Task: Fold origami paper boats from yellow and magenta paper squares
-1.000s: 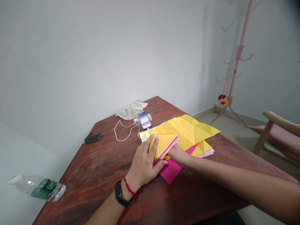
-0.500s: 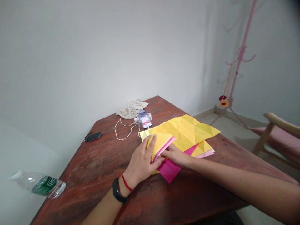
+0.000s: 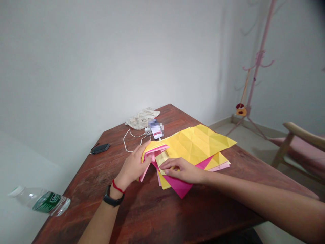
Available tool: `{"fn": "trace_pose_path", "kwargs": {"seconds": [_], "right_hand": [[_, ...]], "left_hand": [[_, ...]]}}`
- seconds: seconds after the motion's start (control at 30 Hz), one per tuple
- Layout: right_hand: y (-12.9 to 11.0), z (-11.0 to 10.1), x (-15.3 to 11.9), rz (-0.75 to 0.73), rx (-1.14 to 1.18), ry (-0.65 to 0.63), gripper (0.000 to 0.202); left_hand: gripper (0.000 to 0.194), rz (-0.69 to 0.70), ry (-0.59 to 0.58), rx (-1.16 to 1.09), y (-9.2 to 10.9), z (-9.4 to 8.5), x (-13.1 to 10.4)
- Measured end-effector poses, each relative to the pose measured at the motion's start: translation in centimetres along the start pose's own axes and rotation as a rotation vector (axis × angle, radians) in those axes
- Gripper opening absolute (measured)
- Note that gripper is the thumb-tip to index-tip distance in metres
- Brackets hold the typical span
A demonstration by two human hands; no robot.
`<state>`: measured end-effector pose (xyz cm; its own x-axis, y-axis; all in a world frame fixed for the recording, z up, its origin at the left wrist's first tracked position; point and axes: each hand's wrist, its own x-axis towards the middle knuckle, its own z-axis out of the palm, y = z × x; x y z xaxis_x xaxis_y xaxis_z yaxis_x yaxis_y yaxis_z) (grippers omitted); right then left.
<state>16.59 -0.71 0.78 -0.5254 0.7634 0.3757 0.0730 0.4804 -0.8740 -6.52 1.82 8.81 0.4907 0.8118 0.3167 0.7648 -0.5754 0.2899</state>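
Note:
My left hand [image 3: 134, 163] is closed round a bent-back stack of yellow and pink paper sheets [image 3: 158, 146], its thumb on the near side. The layers of the stack curl up from the table. Opposite it, my right hand [image 3: 181, 169] has its fingertips and thumb close together at a pale yellow paper sheet [image 3: 162, 157] under the raised stack. Beneath that hand a magenta sheet [image 3: 180, 188] sticks out toward me. A large creased yellow sheet [image 3: 198, 140] spreads to the right over more yellow and pink sheets [image 3: 220, 162].
Behind the papers, a phone [image 3: 156, 130] with a white cable [image 3: 125, 144] lies near a crumpled cloth [image 3: 142, 118]. A black power bank [image 3: 100, 148] is at the wooden table's [image 3: 101, 183] left edge, and a water bottle [image 3: 40, 200] stands nearer. A chair [image 3: 286, 149] is right.
My left hand has moved left, bending the stack back and baring the pale yellow sheet. My right hand has come out from under the stack and shifted slightly left.

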Motion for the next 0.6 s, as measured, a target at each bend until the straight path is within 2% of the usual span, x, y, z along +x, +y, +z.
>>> {"fn": "trace_pose_path", "kwargs": {"seconds": [0.1, 0.2, 0.37, 0.5, 0.6], "right_hand": [[0.0, 0.0, -0.3, -0.079, -0.189, -0.034, 0.031], [0.3, -0.1, -0.4, -0.078, -0.367, -0.052, 0.033], [0.7, -0.3, -0.6, 0.06, -0.587, -0.018, 0.049], [0.5, -0.4, -0.5, 0.176, -0.672, -0.003, 0.054], [0.4, -0.4, -0.4, 0.319, -0.725, -0.026, 0.059]], "left_hand": [[0.054, -0.117, -0.012, 0.024, -2.4, -1.1, 0.4], [0.051, -0.238, -0.109, 0.032, -4.7, -2.1, 0.6], [0.044, -0.369, -0.246, 0.055, -7.9, -2.7, 0.4], [0.045, -0.423, -0.321, 0.056, -10.0, -2.2, 0.2], [0.046, -0.452, -0.353, 0.07, -11.1, -1.8, 0.1]]}}
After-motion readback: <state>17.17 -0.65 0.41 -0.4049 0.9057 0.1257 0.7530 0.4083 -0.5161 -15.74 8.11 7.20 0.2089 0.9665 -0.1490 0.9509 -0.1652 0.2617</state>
